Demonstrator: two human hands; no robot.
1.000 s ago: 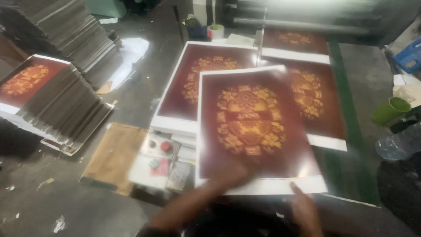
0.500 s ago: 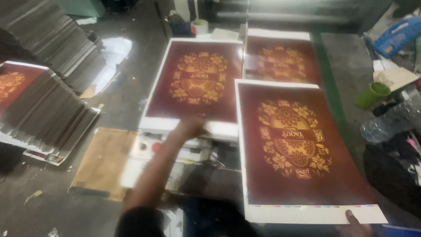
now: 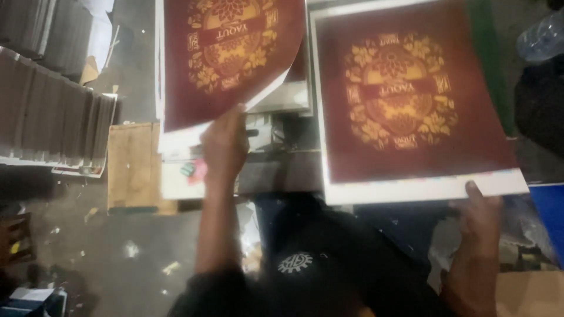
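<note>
The left hand (image 3: 226, 144) reaches up from the lower middle of the view and pinches the lower edge of a dark red printed sheet (image 3: 229, 56), fingers closed on the paper where its white border curls. That sheet rises from the hand toward 12 o'clock, its gold floral emblem filling the upper left of the view, and its lower right corner lifts clear of what lies under it. The right hand (image 3: 479, 214) sits at about 4 o'clock from the left one, well apart from it, thumb laid on the white bottom margin of a second printed sheet (image 3: 405, 105) and closed on that edge; the fingers beneath the paper are hidden. This second sheet spreads from the right hand toward 11 o'clock, lying nearly flat, with the same dark red ground and gold emblem. Between the two sheets a grey machine surface (image 3: 282, 158) shows, with small coloured buttons (image 3: 197, 170) just at 8 o'clock of the left hand. Further out at 9 o'clock a wooden board (image 3: 132, 164) lies on the littered floor, and beyond it a tall stack of sheets (image 3: 53, 114). At the far 2 o'clock edge, a clear plastic bottle (image 3: 540, 38).
</note>
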